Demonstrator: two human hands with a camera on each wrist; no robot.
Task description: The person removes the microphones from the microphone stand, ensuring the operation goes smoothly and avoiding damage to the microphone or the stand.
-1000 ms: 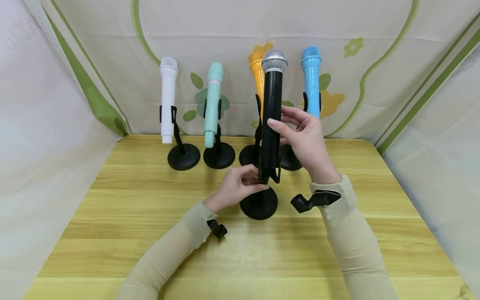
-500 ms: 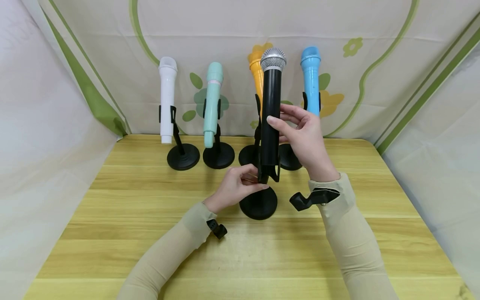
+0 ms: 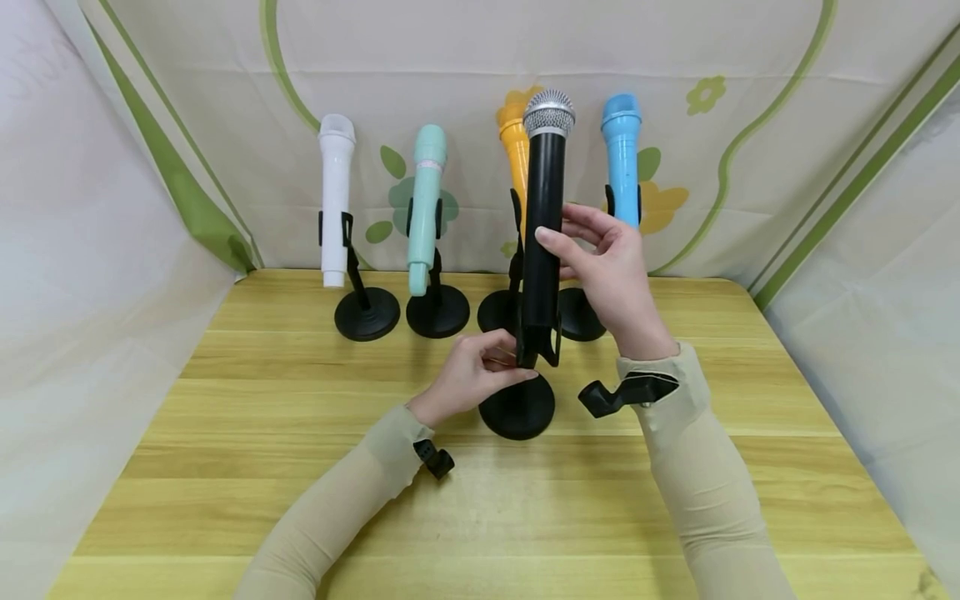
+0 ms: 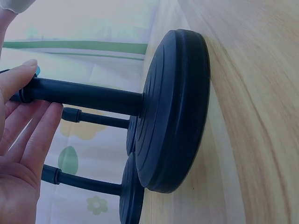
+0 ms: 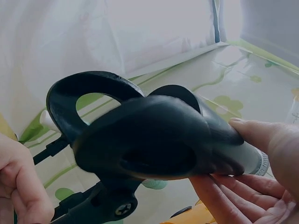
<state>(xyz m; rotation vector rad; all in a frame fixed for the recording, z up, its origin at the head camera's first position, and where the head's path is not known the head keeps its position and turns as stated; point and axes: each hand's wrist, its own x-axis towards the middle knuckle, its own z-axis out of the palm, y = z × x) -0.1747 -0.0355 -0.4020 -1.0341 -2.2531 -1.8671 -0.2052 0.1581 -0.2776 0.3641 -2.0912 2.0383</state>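
Observation:
A black microphone (image 3: pixel 546 179) with a silver mesh head stands nearly upright in front of the yellow one. My right hand (image 3: pixel 618 267) pinches its body between thumb and fingers. The microphone's lower end is at the clip (image 5: pixel 154 130) of a black desk stand; how deep it sits there I cannot tell. My left hand (image 3: pixel 472 375) holds that stand below the clip, thumb and fingers about the pole (image 4: pixel 93 95), as the left wrist view shows. The stand's round base (image 3: pixel 517 414) rests flat on the wooden table.
Behind stand a white microphone (image 3: pixel 336 200), a mint-green microphone (image 3: pixel 426 208), a yellow microphone (image 3: pixel 514 142) and a blue microphone (image 3: pixel 622 158), each in a black stand along the table's back edge. A patterned cloth (image 3: pixel 465 50) hangs behind the wooden table (image 3: pixel 300 400).
The black microphone and my right hand have risen slightly, so the lower end sits higher relative to the clip. My left hand and the stand have stayed in place.

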